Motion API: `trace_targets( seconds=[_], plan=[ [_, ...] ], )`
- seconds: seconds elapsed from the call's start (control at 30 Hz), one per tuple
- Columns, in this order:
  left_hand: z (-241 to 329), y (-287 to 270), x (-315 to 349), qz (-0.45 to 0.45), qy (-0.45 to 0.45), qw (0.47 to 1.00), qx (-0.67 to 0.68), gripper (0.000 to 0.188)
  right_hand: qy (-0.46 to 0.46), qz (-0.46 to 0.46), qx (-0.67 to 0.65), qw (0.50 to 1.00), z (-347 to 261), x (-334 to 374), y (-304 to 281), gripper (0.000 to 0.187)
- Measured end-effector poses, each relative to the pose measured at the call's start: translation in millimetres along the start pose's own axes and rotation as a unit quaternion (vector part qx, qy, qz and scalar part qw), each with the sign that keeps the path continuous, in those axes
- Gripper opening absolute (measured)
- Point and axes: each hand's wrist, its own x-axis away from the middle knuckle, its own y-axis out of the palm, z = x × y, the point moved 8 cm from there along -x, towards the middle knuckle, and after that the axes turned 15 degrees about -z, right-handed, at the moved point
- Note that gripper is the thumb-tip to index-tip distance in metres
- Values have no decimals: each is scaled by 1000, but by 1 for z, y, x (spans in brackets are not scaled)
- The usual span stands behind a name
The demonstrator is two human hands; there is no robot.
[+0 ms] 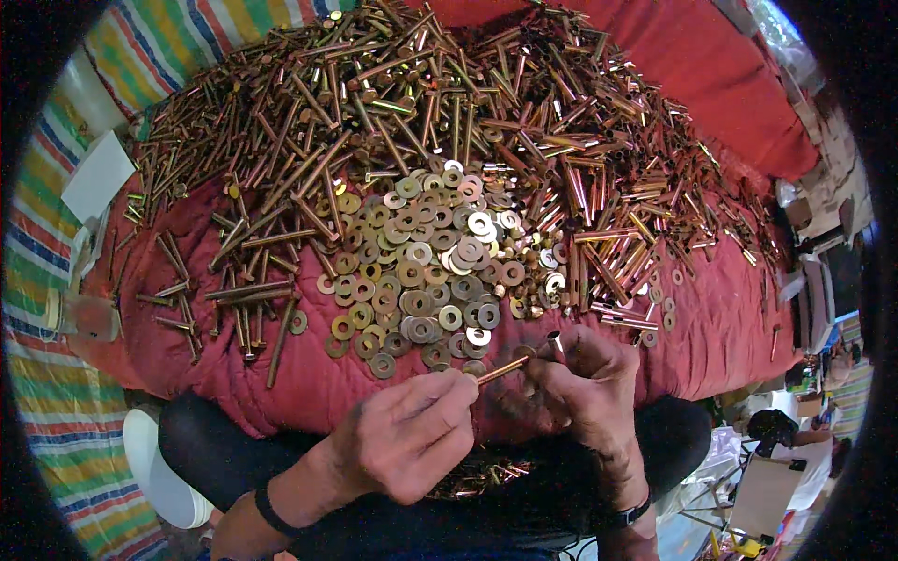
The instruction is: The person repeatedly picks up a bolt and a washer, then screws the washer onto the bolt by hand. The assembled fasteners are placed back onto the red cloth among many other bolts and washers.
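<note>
My left hand (416,435) is closed on a copper-coloured bolt (503,371), its shank pointing right and slightly up. Facing it, my right hand (589,383) pinches a short shiny metal sleeve (556,344) that stands up between the fingers. A flat washer (526,352) appears at the bolt's end, by the right fingertips; whether it sits on the shank I cannot tell. Just beyond both hands spreads a heap of washers (418,252). Small nuts (535,282) lie at its right edge. Long bolts (309,140) are piled at the far left, metal sleeves (599,178) at the right.
Red cloth (711,346) lies under the piles. Several loose bolts (178,280) are scattered at the left. More small metal pieces (482,477) lie low between my legs. A white container (164,467) stands at lower left, beside a striped sheet (70,411).
</note>
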Motion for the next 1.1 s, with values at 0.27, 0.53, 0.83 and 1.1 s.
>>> trace_targets(
  seconds=[0.27,0.53,0.83,1.1],
  plan=[
    [-15,2,-1,25,-99,991,88,20,-242,-62,339,907,-52,19,33,20],
    [-72,4,22,76,-317,849,415,11,-184,-96,378,902,-56,13,5,31],
    [-76,9,28,29,-346,807,478,11,-241,-124,353,895,-58,19,14,38],
    [-47,43,17,-31,-359,720,594,33,-377,-245,350,821,-70,31,63,52]
  ],
)
